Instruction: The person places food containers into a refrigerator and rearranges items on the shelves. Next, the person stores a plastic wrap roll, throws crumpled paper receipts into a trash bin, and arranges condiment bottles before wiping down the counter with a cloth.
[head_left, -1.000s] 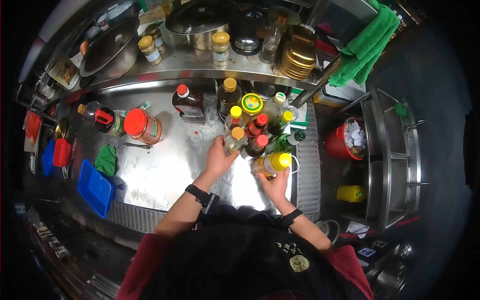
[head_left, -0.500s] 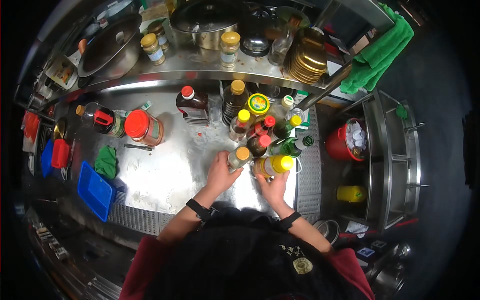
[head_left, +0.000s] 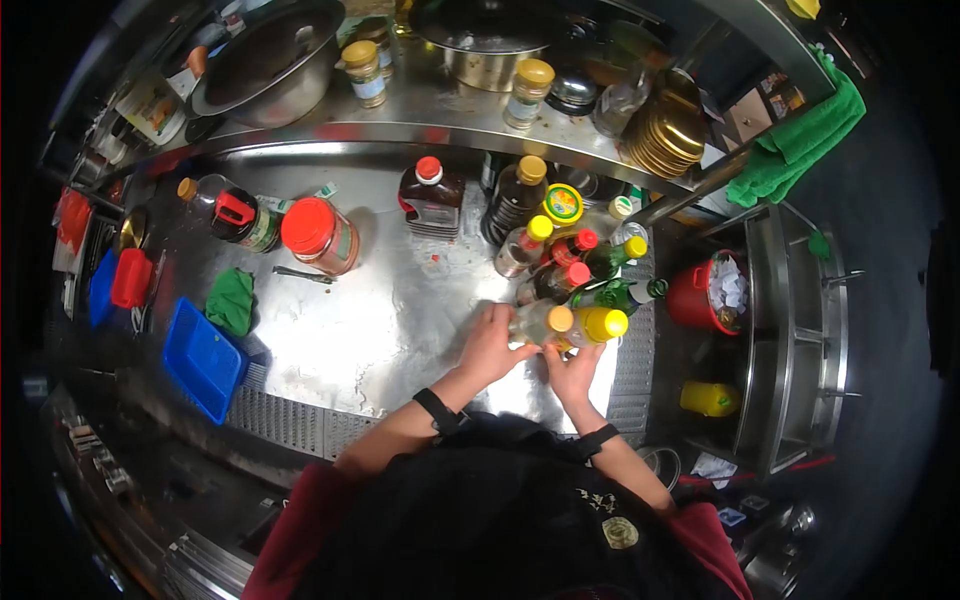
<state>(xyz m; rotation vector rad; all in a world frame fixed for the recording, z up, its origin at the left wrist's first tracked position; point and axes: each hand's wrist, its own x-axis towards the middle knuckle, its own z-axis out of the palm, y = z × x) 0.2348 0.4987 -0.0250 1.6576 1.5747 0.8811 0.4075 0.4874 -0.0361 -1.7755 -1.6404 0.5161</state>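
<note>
My left hand [head_left: 488,348] is closed around a clear jar with a tan cap [head_left: 541,323] at the near right of the steel counter. Right beside it, my right hand [head_left: 575,376] grips a yellow-capped bottle [head_left: 596,330]; some fingers are hidden behind it. The jar and bottle stand close together, upright or nearly so. Just beyond them is a cluster of sauce bottles: a red-capped bottle [head_left: 560,284], a green glass bottle [head_left: 615,294], a clear bottle with a yellow cap [head_left: 523,247], and a dark bottle with a tan cap [head_left: 515,200].
A dark jug with a red cap [head_left: 431,200] stands at the back. Left lie a red-lidded tub [head_left: 320,236], tongs [head_left: 303,274], a green cloth [head_left: 231,302] and a blue basket [head_left: 203,360]. A steel shelf [head_left: 430,125] overhangs the back; a red bin [head_left: 700,297] stands right.
My left hand has brought the tan-capped jar rightward, up against the yellow-capped bottle. My right hand keeps its hold on that bottle. The whole view has shifted with my head.
</note>
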